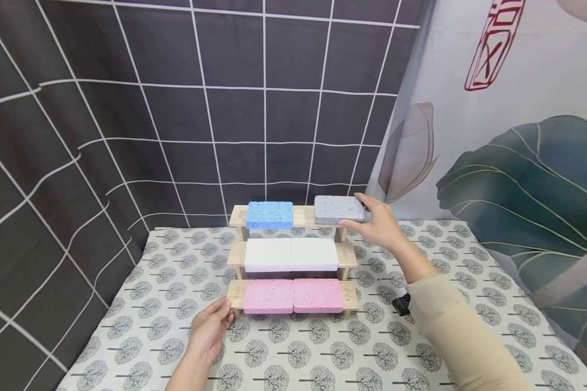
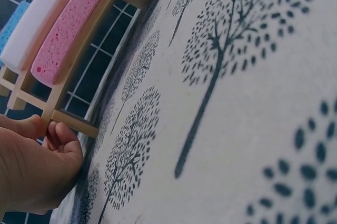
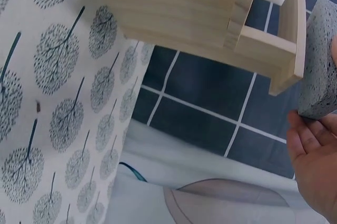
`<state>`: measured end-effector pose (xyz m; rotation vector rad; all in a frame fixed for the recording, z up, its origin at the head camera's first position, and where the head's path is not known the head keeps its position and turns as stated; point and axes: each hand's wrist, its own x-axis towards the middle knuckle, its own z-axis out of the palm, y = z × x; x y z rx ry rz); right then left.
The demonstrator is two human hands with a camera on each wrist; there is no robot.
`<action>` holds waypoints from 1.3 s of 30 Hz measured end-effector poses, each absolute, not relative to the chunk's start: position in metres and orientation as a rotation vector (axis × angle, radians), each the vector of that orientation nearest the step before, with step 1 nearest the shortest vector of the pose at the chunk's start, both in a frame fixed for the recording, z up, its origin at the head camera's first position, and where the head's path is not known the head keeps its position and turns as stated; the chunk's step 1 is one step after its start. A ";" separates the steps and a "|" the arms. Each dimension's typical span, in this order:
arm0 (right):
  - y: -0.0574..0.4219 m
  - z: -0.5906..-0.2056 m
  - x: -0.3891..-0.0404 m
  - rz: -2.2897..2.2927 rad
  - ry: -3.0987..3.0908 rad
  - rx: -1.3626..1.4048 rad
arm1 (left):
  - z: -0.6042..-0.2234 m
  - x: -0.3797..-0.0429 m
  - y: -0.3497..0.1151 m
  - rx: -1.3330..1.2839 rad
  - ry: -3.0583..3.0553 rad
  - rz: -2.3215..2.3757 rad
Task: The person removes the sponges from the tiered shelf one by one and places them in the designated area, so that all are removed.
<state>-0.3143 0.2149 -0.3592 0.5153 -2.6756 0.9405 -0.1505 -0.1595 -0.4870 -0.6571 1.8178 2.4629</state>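
Observation:
A three-tier wooden rack (image 1: 348,254) stands on the patterned cloth. My right hand (image 1: 379,221) grips a grey sponge (image 1: 339,209) by its right end, at the right of the top tier; in the right wrist view the fingers wrap the edge of that sponge (image 3: 320,58). At the lower left, my left hand (image 1: 210,328) pinches the end of the bottom tier between thumb and fingers, as the left wrist view shows this hand (image 2: 45,163) doing. On the top tier's left lies a blue sponge (image 1: 269,215).
Two white sponges (image 1: 268,254) lie side by side on the middle tier, and two pink sponges (image 1: 268,296) on the bottom one. A small black object (image 1: 401,304) shows beside the right sleeve. Behind the rack hangs a dark gridded curtain (image 1: 235,114).

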 end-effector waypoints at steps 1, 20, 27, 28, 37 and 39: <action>0.217 -0.359 -0.314 0.936 -2.676 0.520 | -0.487 -0.150 -0.159 -0.661 1.817 2.463; 0.252 -0.358 -0.305 0.978 -2.665 0.484 | -0.484 -0.151 -0.160 -0.662 1.862 2.406; 0.261 -0.359 -0.302 0.987 -2.657 0.485 | -0.484 -0.151 -0.158 -0.673 1.862 2.408; 0.263 -0.359 -0.302 0.985 -2.655 0.487 | -0.484 -0.151 -0.158 -0.672 1.863 2.407; 0.279 -0.360 -0.298 0.951 -2.675 0.453 | -0.485 -0.151 -0.158 -0.667 1.849 2.435; 0.282 -0.361 -0.297 0.954 -2.676 0.445 | -0.485 -0.150 -0.158 -0.658 1.847 2.443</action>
